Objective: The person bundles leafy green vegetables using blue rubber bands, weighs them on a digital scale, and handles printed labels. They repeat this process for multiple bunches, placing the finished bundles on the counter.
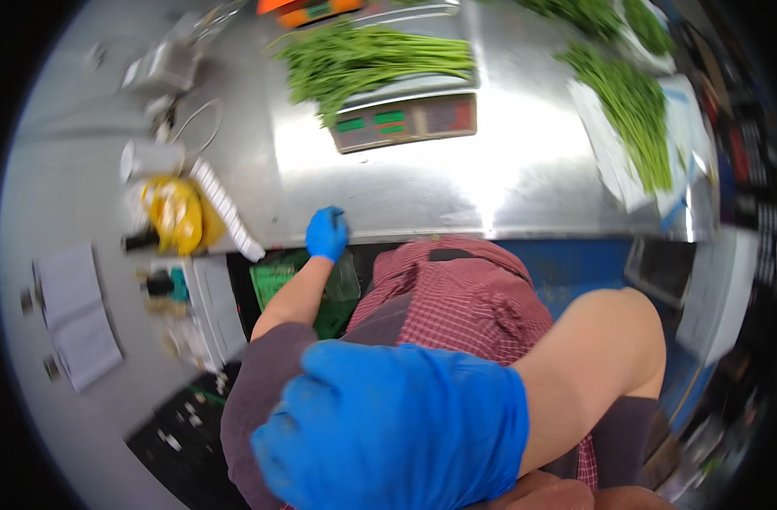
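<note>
My left hand (326, 234), in a blue glove, rests at the front edge of the steel table (420, 191), its fingers curled in with nothing visible in them. Close under the camera is my right hand (395, 427), also blue-gloved and raised in front of my chest. Its fingers are bent, and the palm side is hidden. Beyond the hands, a bunch of leafy green stalks (388, 57) lies across a digital weighing scale (407, 124) with lit green displays. Its leaves hang over the scale's left side.
More leafy stalks (643, 127) lie on white wrapping (608, 146) at the right. A label strip (219, 197), a yellow tape roll (178, 217) and a white device (152, 159) stand left. Below the table are a green crate (277, 277) and a white box (717, 293). An open notebook (76, 312) hangs at far left.
</note>
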The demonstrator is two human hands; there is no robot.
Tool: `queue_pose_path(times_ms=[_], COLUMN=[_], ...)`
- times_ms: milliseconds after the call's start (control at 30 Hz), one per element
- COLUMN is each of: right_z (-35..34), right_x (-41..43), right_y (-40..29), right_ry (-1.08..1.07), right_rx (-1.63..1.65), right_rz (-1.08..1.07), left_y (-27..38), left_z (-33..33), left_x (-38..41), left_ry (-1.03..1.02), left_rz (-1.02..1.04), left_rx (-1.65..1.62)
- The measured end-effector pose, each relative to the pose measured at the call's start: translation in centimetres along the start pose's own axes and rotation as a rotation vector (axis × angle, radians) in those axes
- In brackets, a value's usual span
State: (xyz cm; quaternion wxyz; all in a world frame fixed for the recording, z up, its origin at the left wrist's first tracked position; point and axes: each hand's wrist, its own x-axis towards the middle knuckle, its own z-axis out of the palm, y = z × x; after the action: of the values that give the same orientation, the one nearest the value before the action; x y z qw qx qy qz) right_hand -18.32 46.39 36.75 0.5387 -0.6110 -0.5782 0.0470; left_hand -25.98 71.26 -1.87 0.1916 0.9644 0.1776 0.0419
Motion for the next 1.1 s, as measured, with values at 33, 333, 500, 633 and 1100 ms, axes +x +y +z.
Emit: queue_pose_path(times_ms=[33,333,500,633,1100], right_z=[-0.3,-5.0,-3.5,-1.1,0.9], right_x=[0.2,-3.7,-17.1,-28.2,-33.0], right_y=[-0.4,3.9,18.5,26.0,32.2], right_ry=[-0.038,-0.534,-0.391,-0.132,0.052], right_rx=[0.031,0.147,0.042,0.262,0.08], right_rz=[-0.029,-0.095,0.581,1.064,1.171], left_y=[0.3,10.3,15.8,10.7,0.8], left_z=[-0.1,0.2,2.7,8.8,6.5], left_x=[-0.5,-2.2,-11.1,-20.9,-15.2], left_ry=[-0.017,0.308,0.324,0.1,0.202], left_rz=[-0.055,-0.237,-0.312,-0.733,-0.794], left_rx=[0.023,-0.069,-0.292,-0.471,-0.713])
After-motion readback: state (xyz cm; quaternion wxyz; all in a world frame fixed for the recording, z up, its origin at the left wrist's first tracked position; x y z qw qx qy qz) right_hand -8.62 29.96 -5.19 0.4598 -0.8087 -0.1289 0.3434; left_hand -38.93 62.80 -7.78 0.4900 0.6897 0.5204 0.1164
